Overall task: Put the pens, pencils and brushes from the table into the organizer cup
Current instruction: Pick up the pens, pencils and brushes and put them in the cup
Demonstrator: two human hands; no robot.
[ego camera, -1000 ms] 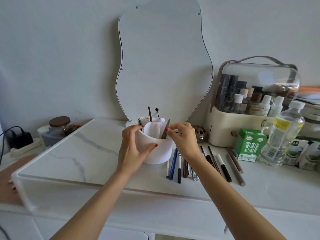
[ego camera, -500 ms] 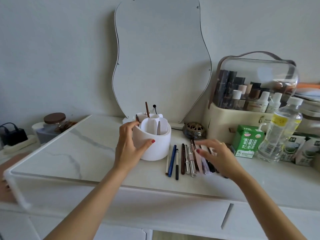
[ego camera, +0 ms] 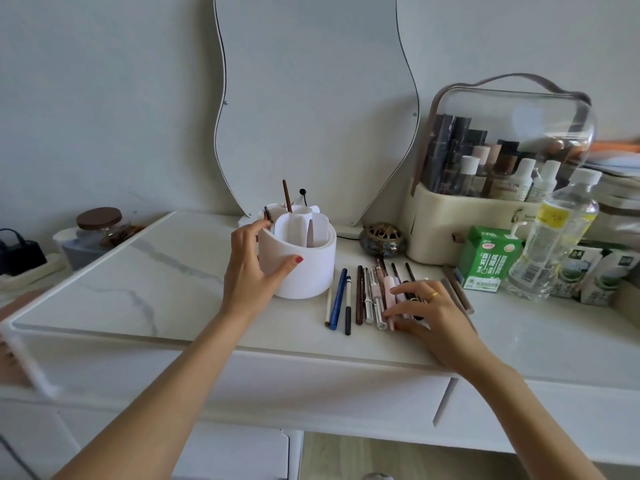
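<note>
The organizer cup (ego camera: 300, 263) stands upright on the marble table (ego camera: 145, 282) in front of the wavy mirror (ego camera: 311, 98), and your left hand (ego camera: 250, 271) grips its left wall, thumb across the front and fingers round the back, just as it did a second ago. Inside it a brown pencil (ego camera: 286, 200) rises from a rear compartment, and a flat brown stick (ego camera: 310, 233) sits in the front one; a second ago your right hand was pinching that stick at the cup's rim.

Your right hand (ego camera: 427, 315) has since left the cup and dropped onto the row of pens and pencils (ego camera: 360, 296) lying side by side just right of the cup. Half a second ago it hovered over them; now the fingertips press down on the pink tube (ego camera: 389, 289) and its neighbours. The fingers are bent over the items, but whether any one is actually pinched you cannot tell from this view. The blue pen (ego camera: 338, 299) and the black pen (ego camera: 347, 304) lie untouched at the left of the row.

Further right stand a green carton (ego camera: 488, 263), a clear water bottle (ego camera: 550, 244) and the domed cosmetics case (ego camera: 502, 174). A brown-lidded jar (ego camera: 98, 225) sits beyond the table's left end.
</note>
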